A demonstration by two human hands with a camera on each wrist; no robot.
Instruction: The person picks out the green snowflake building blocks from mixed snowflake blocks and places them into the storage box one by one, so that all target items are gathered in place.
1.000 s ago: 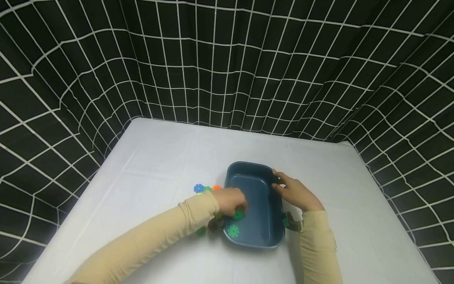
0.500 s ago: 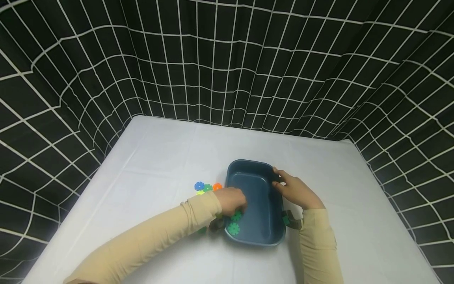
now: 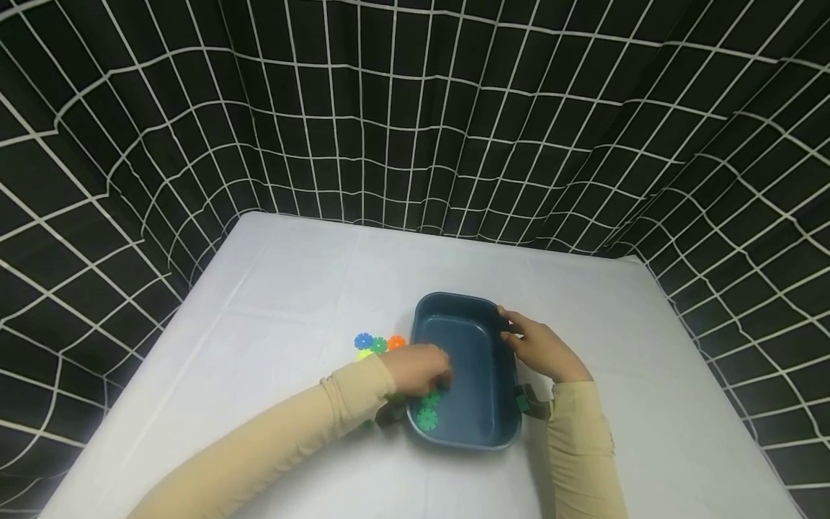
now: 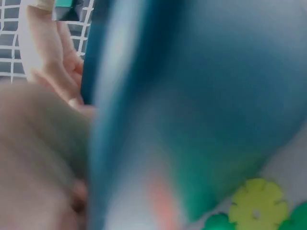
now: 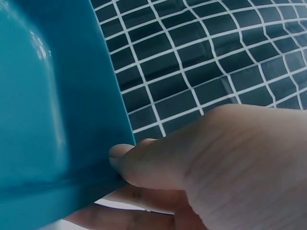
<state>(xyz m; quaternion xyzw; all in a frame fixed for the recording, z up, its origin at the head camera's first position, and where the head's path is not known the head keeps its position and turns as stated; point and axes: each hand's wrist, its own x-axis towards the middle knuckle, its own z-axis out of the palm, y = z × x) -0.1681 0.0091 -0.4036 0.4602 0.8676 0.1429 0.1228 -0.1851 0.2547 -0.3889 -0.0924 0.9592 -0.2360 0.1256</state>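
Note:
A blue plastic bin (image 3: 475, 404) stands on the white table, with green snowflake-shaped discs (image 3: 427, 419) inside its near left corner. Over its left rim reaches my left hand (image 3: 418, 369), fingers bent down inside. Whether they hold anything is hidden, and that hand is blurred in the left wrist view. At the far right side my right hand (image 3: 547, 352) grips the bin's wall, thumb inside and fingers outside, as the right wrist view confirms. Beside the bin on the left lie blue (image 3: 363, 341), green (image 3: 379, 345), orange (image 3: 396, 342) and yellow discs (image 4: 259, 206), partly under my left forearm.
The white tablecloth (image 3: 305, 274) spreads around the bin. Black curtains (image 3: 415, 108) with a white grid enclose the table at the back and both sides. A dark strap with a green patch (image 3: 522, 402) sits by the right wrist.
My left hand stays over the bin's left side and shifts only slightly. The green disc by its fingertips now lies a little lower, near the other green one. My right hand keeps its place.

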